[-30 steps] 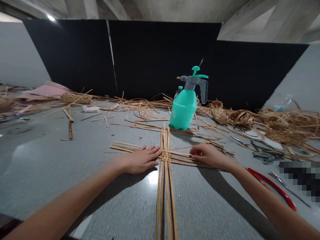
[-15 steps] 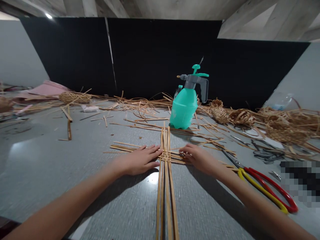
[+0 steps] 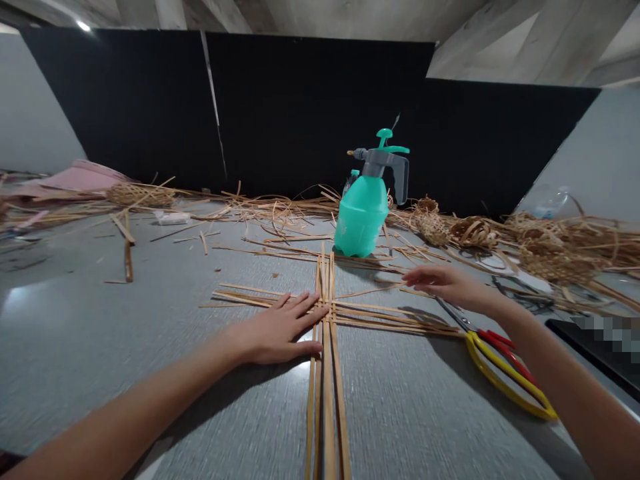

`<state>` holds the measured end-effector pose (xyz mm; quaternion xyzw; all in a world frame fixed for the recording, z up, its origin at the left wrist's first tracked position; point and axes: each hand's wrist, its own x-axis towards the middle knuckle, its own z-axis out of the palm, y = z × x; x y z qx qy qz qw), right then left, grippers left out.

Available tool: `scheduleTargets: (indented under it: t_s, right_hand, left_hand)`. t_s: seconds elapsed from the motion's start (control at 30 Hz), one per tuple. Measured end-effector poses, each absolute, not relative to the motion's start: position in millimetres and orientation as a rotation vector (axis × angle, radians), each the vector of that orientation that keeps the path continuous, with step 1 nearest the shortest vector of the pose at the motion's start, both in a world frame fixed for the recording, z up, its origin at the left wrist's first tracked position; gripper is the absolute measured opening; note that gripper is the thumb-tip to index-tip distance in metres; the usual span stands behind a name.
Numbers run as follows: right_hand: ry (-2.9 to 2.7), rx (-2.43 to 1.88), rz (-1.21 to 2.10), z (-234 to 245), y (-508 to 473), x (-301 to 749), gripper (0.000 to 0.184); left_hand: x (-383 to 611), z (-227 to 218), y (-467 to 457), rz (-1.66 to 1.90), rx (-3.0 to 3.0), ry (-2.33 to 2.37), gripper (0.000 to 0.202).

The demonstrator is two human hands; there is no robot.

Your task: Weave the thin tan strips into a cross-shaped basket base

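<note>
Out to the right, the right hand [image 3: 447,287] has moved off the sideways strips [image 3: 425,325] it covered half a second ago, leaving them in view; the left hand [image 3: 285,330] stays flat. Its fingers are spread wide, with tips over the woven crossing [image 3: 328,312], where the sideways strips pass through the lengthwise strips [image 3: 328,400]. The right fingers are bent with a narrow gap, at the end of a thin loose strip [image 3: 367,291]; blur makes it hard to say whether they pinch it. Just below them, scissors [image 3: 471,340] lie on the tabletop [image 3: 400,413], handles partly behind the forearm. Beyond both hands' fingers stands a teal spray bottle [image 3: 363,217], upright, pump head fitted; its fill level cannot be made out. A smaller capped bottle [image 3: 353,179] shows behind it. Past the right fingers sit basket-like woven pieces [image 3: 474,233], their insides indistinct, and a clear bottle [image 3: 550,200]. Well beyond the left fingers lies another woven piece [image 3: 140,195].
</note>
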<state>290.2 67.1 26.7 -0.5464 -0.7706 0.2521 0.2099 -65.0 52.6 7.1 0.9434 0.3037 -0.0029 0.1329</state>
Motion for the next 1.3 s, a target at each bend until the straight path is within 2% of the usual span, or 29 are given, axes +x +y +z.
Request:
scheduleTargets:
  t_s: [0.1,0.23,0.43,0.63,0.83,1.07,1.3]
  right_hand:
    - [-2.225,-1.72,0.778,21,69,304,0.027]
    - [-2.359,-1.675,1.065,15,64,298,0.024]
    - [-2.409,-1.592,0.903,26,60,292,0.03]
    - [-2.182,-1.591,1.066,41,54,297,0.04]
    - [-1.935,-1.658,0.737,47,53,309,0.04]
    - [-2.023,-1.771,0.154,24,72,318,0.028]
    - [-2.389,-1.36,0.059,-16,85,271,0.026]
  left_hand:
    - [-67,6,52,-0.064,2.711,0.903,0.065]
    - [-65,11,52,-0.109,2.7,0.913,0.064]
    - [-64,14,52,-0.129,2.685,0.929,0.064]
    - [-63,15,51,-0.152,2.701,0.94,0.066]
    - [-65,13,52,-0.141,2.722,0.936,0.066]
    - [-63,14,53,-0.148,2.688,0.956,0.063]
    - [-64,10,56,-0.09,2.708,0.949,0.056]
